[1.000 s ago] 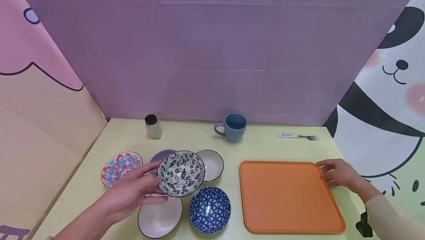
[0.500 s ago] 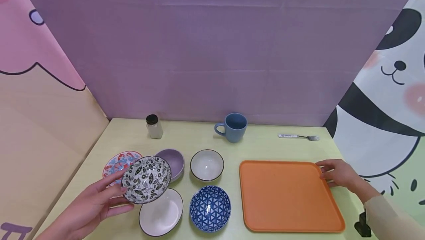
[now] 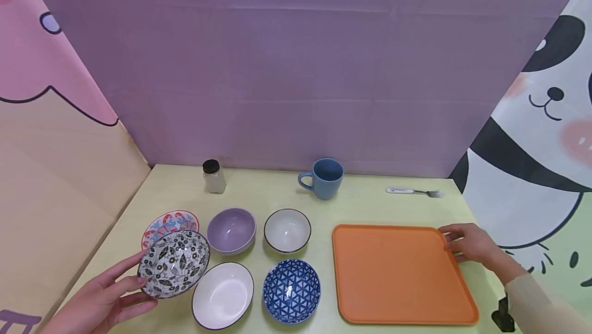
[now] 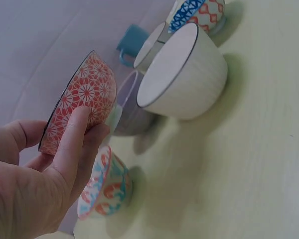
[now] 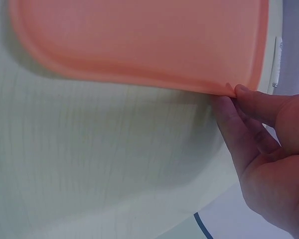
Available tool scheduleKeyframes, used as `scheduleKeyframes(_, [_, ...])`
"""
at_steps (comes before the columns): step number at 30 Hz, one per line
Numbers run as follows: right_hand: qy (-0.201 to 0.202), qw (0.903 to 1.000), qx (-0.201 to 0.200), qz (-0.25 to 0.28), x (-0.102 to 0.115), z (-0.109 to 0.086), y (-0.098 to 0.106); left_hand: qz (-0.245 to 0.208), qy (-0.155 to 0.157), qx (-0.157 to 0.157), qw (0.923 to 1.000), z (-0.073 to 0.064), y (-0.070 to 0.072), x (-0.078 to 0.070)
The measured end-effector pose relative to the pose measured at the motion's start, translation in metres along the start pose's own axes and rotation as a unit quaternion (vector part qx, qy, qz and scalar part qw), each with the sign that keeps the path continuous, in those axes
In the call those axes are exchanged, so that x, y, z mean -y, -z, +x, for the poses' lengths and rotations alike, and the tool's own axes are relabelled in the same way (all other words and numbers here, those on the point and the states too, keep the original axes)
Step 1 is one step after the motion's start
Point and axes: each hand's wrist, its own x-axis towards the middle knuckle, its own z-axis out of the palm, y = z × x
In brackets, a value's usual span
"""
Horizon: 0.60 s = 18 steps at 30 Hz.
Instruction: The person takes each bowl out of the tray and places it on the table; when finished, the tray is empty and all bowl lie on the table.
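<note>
My left hand [image 3: 108, 293] grips a bowl [image 3: 174, 263] by its left side, thumb at the rim and fingers beneath. Its inside has black-and-white leaves; the left wrist view shows a red flower pattern on the outside of the bowl [image 4: 87, 89]. It is tilted above the table and overlaps the red-and-blue patterned bowl [image 3: 171, 222] in the head view. To its right stand a purple bowl [image 3: 231, 231] and a larger white bowl [image 3: 223, 295]. My right hand [image 3: 472, 244] pinches the far right corner of an orange tray [image 3: 404, 275], with the thumb on the rim.
A small white bowl [image 3: 288, 230] and a blue patterned bowl [image 3: 292, 291] stand mid-table. Along the back are a black-lidded jar [image 3: 214, 177], a blue mug [image 3: 327, 179] and a fork [image 3: 414, 192]. A purple backdrop [image 3: 296, 67] rises behind the table.
My left hand has carried the leaf-patterned bowl left and slightly toward me, uncovering the purple and small white bowls. My right hand stays at the tray's corner.
</note>
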Motion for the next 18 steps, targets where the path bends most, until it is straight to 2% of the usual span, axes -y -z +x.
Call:
scheduleKeyframes(7, [-0.003,0.9999,-0.003,-0.013,0.001,-0.001,0.002,-0.058,0.020,0.017,0.9980,-0.008,0.023,0.013])
scheduleKeyframes(9, [-0.004,0.9999,-0.003,-0.014,0.002,-0.001,0.002,-0.058,0.025,0.011,0.9979,-0.011,0.027,0.016])
scheduleKeyframes(18, [-0.009,0.9999,-0.005,-0.007,-0.003,-0.004,0.003,-0.025,0.097,-0.058,0.9932,-0.020,0.039,0.025])
